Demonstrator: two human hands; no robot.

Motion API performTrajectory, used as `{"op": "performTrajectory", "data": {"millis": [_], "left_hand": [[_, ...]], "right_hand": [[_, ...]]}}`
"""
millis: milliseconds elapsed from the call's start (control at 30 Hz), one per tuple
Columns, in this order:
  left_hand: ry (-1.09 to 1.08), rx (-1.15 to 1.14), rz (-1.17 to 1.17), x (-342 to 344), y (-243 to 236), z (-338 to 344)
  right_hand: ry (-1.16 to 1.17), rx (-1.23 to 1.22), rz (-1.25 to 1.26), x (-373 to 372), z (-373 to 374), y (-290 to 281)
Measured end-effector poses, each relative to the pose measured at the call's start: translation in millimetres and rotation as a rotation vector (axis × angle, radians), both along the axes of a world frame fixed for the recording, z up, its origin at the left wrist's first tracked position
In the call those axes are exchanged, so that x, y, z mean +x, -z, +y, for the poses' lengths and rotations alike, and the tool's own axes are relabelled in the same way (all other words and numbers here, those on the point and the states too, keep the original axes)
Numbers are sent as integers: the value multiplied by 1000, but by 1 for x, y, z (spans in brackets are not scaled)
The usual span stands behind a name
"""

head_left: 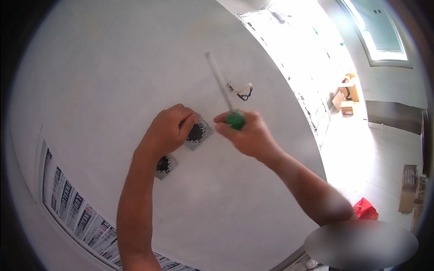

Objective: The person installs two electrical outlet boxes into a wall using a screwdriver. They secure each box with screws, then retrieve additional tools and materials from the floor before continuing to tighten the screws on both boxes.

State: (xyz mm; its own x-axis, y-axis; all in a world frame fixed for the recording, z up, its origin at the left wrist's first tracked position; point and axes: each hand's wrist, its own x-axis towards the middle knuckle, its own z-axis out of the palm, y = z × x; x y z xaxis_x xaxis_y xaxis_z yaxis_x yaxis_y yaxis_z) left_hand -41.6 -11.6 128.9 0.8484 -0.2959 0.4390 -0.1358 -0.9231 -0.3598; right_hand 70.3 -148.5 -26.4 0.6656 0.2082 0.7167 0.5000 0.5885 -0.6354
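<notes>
My left hand (pixel 167 128) is closed, thumb and fingers gripping the upper left edge of a grey square part with a black round middle (pixel 195 134). A smaller, similar grey and black part (pixel 166 166) lies beside my left wrist, partly hidden by it. Just right of the gripped part, my right hand (pixel 249 135) is closed around a green, rounded tool handle (pixel 235 119), apart from the grey part. A long pale rod (pixel 218 74) runs away from the handle; I cannot tell whether the two are joined.
A short bundle of black and white wires (pixel 244 92) lies beside the rod on the white table (pixel 99 90). A printed sheet (pixel 74 212) lines the lower left edge. Cardboard boxes (pixel 347 107) stand on the floor at the far right, and something red (pixel 365 209) lies near my right elbow.
</notes>
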Motion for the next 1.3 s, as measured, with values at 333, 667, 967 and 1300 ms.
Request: {"op": "performTrajectory", "data": {"millis": [333,667,967,1300], "left_hand": [[-56,-43,-291,-19,25,-3],[-114,-908,-481,-36,103,18],[-145,-839,-600,-25,113,11],[-175,-818,-649,-25,115,6]], "right_hand": [[-147,-37,-31,17,38,-18],[-219,-35,-49,22,46,-14],[-158,79,-26,21,58,-7],[-14,50,-232,21,56,-13]]}}
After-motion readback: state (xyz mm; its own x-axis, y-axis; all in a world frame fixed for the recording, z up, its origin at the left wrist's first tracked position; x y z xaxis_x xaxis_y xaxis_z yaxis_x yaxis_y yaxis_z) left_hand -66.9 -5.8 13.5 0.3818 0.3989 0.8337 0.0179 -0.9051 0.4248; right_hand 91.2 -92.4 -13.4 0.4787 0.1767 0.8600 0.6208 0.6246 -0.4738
